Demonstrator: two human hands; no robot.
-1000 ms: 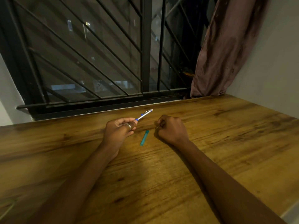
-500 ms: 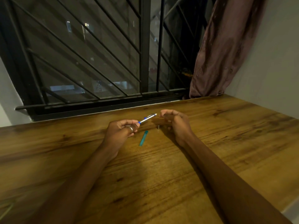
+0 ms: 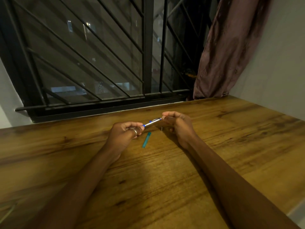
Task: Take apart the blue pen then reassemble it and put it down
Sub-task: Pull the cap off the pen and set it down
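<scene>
Both hands hold the silver and blue pen body [image 3: 151, 123] a little above the wooden table [image 3: 165, 179]. My left hand [image 3: 124, 134], with a ring on one finger, grips its near end. My right hand [image 3: 177, 124] pinches its far end between thumb and fingertips. The pen slants up to the right between the hands. A teal blue pen sleeve [image 3: 146, 140] lies loose on the table just below the pen, between my two wrists. A tiny dark part [image 3: 161, 129] sits on the table by my right hand; what it is I cannot tell.
A barred window [image 3: 99, 63] runs along the far edge of the table. A brownish curtain [image 3: 227, 47] hangs at the back right beside a pale wall [image 3: 280, 71]. The table's right edge [image 3: 295, 210] shows at the lower right.
My right hand rose from a fist on the table and moved left to pinch the pen's far end. My left hand kept its grip and tilted the pen slightly lower.
</scene>
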